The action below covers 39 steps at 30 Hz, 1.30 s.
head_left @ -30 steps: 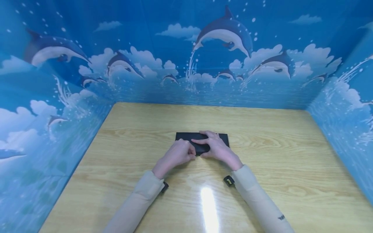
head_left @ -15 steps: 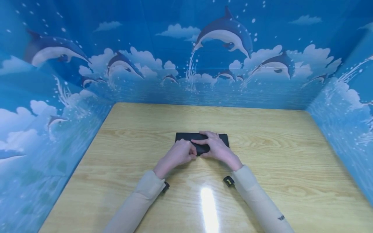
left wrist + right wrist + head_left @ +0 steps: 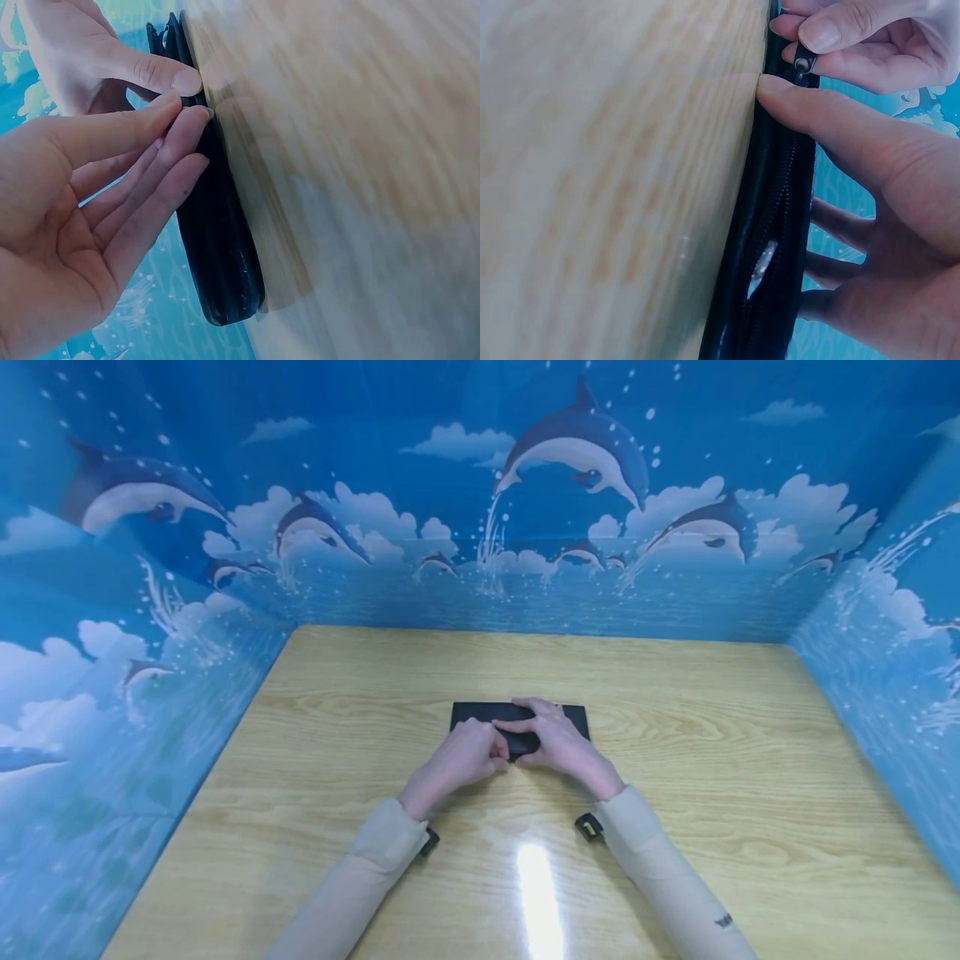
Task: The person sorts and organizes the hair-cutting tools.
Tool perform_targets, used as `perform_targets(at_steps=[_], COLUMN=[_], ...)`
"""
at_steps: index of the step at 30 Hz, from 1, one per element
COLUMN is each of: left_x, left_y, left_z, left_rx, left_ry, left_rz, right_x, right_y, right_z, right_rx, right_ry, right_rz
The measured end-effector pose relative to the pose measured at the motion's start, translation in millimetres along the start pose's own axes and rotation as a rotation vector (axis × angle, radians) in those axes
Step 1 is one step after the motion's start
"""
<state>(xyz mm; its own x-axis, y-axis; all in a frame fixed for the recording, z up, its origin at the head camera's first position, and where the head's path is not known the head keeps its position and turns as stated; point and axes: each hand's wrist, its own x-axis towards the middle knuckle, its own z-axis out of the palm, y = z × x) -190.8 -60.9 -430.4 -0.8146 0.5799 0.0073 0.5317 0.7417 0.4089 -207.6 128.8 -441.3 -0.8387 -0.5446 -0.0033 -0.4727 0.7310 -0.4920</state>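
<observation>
A long black zip wallet [image 3: 474,711] lies flat on the wood-grain table, its zipped edge towards me. My left hand [image 3: 463,752] is at the middle of that edge. Between its thumb and fingers it pinches the small zip pull [image 3: 804,60], as the right wrist view shows. My right hand [image 3: 558,739] grips the wallet over its right half, thumb [image 3: 787,94] on the zipped edge close beside the pull and fingers spread across the top. Below that thumb, the zip teeth [image 3: 786,191] part around a gap with something shiny and whitish [image 3: 762,268] inside.
The wood-grain table [image 3: 375,677] spreads around the wallet on all sides. Blue dolphin-print walls [image 3: 420,585] enclose it at the back, left and right. A bright light reflection [image 3: 538,893] falls on the near tabletop between the forearms.
My left hand has crept slightly to the right along the wallet's near edge, towards the right thumb. The right hand and the wallet stay almost where they were.
</observation>
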Motion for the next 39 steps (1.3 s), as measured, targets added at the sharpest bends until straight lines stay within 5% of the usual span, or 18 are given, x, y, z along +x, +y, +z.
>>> perform_targets(at_steps=[12, 25, 34, 39], left_x=[-0.1, -4.5, -10.3, -13.2], left_y=[3.7, 12.8, 14.0, 14.2], left_z=[1.3, 2.7, -1.0, -1.9], left_rx=[-0.023, -0.014, -0.042, -0.074], left_ry=[0.008, 0.05, 0.086, 0.071], left_rz=[-0.043, -0.184, -0.225, -0.256], right_x=[-0.5, -15.2, -32.6, -31.1], right_y=[-2.5, -10.4, -28.1, -34.6], right_z=[-1.9, 0.8, 3.5, 11.2], right_rx=[-0.008, -0.116, -0.141, -0.151], right_ry=[0.001, 0.007, 0.224, 0.244], right_rz=[0.013, -0.033, -0.056, -0.057])
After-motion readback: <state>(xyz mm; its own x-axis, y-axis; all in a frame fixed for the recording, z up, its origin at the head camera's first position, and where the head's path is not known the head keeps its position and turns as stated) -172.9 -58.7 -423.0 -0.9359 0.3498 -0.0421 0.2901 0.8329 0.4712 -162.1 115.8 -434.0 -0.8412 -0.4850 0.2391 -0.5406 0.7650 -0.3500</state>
